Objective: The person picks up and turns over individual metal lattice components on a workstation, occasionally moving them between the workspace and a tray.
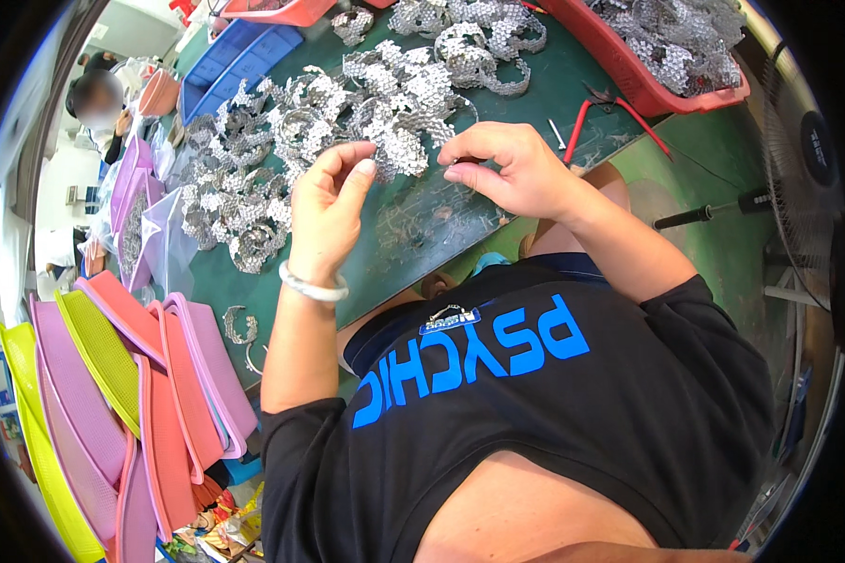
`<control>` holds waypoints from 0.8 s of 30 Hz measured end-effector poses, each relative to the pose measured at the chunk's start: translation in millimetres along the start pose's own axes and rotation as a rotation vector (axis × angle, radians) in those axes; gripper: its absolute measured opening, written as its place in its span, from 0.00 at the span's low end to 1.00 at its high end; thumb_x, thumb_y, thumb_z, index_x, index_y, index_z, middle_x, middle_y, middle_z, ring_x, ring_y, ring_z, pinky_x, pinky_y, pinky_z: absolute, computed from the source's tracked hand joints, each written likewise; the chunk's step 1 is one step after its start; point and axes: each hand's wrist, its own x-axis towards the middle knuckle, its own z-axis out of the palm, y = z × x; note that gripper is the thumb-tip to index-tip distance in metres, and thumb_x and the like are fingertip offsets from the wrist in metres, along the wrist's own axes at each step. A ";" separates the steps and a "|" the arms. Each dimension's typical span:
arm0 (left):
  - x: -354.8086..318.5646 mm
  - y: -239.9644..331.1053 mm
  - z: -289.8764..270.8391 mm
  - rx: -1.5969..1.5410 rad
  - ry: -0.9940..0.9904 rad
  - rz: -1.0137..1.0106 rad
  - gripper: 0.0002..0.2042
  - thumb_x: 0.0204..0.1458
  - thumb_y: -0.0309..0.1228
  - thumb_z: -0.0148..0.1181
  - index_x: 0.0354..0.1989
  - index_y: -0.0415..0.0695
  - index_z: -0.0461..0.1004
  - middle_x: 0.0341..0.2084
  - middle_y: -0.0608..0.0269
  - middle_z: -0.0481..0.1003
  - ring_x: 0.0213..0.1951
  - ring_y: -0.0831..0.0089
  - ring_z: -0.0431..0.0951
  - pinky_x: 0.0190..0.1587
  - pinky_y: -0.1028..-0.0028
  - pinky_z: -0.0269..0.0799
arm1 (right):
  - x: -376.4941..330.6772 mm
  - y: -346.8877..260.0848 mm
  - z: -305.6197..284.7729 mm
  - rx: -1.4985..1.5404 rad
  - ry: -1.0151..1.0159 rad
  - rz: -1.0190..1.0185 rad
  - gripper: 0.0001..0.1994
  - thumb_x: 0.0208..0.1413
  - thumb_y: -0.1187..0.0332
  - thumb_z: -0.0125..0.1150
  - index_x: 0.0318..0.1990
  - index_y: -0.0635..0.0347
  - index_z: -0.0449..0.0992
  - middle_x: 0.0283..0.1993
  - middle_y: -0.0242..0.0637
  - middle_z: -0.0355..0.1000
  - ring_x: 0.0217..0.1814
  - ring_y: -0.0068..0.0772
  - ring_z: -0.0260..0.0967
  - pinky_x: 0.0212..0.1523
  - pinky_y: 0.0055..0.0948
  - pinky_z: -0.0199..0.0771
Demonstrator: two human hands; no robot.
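Silvery perforated metal strip [399, 155], curled

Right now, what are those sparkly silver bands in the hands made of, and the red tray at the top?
The silver bands look like thin stamped metal: shiny, with many small cut-out shapes, though metallised plastic can't be ruled out. The left hand and right hand pinch one. The red tray looks like moulded plastic, smooth and evenly coloured.

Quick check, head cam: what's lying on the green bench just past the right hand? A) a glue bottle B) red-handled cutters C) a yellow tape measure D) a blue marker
B: red-handled cutters lie on the green bench beyond the right hand, near the red tray of silver pieces.
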 end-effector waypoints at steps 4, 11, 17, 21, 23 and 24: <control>-21.7 8.8 13.7 -0.798 -0.161 -0.324 0.11 0.57 0.36 0.47 0.38 0.40 0.70 0.28 0.61 0.74 0.28 0.76 0.72 0.30 0.79 0.67 | 7.4 -0.2 -5.1 0.197 -0.128 0.083 0.07 0.47 0.75 0.59 0.35 0.64 0.73 0.31 0.35 0.72 0.33 0.24 0.69 0.36 0.24 0.68; -28.6 8.5 34.5 -1.236 -0.087 -0.340 0.12 0.57 0.38 0.46 0.31 0.41 0.68 0.23 0.65 0.68 0.26 0.75 0.65 0.29 0.75 0.61 | 22.1 6.1 1.8 0.432 -0.247 0.176 0.09 0.49 0.74 0.57 0.39 0.65 0.72 0.28 0.28 0.69 0.32 0.16 0.62 0.37 0.19 0.63; -30.2 4.7 33.0 -1.322 -0.043 -0.325 0.12 0.58 0.38 0.44 0.31 0.43 0.68 0.23 0.67 0.67 0.26 0.76 0.65 0.29 0.76 0.61 | 22.0 2.8 12.7 0.533 -0.199 0.207 0.13 0.50 0.75 0.57 0.44 0.64 0.70 0.27 0.25 0.67 0.30 0.13 0.60 0.33 0.17 0.61; -31.8 5.0 33.2 -1.329 -0.032 -0.323 0.12 0.58 0.39 0.44 0.31 0.43 0.68 0.23 0.67 0.67 0.25 0.76 0.65 0.29 0.76 0.61 | 22.0 2.8 15.7 0.551 -0.178 0.208 0.13 0.50 0.75 0.56 0.45 0.64 0.69 0.27 0.26 0.67 0.31 0.13 0.61 0.34 0.17 0.62; -32.3 5.0 33.0 -1.337 -0.025 -0.326 0.12 0.58 0.39 0.45 0.31 0.44 0.68 0.23 0.67 0.67 0.25 0.76 0.65 0.28 0.76 0.61 | 22.0 2.4 16.3 0.544 -0.173 0.212 0.13 0.50 0.75 0.56 0.45 0.64 0.69 0.27 0.26 0.67 0.32 0.13 0.61 0.35 0.17 0.63; -32.5 4.5 32.7 -1.345 -0.019 -0.330 0.12 0.58 0.39 0.45 0.31 0.44 0.68 0.23 0.67 0.67 0.25 0.76 0.64 0.28 0.76 0.61 | 22.0 2.2 16.5 0.537 -0.173 0.215 0.13 0.50 0.75 0.56 0.45 0.63 0.69 0.27 0.26 0.67 0.32 0.13 0.61 0.35 0.17 0.63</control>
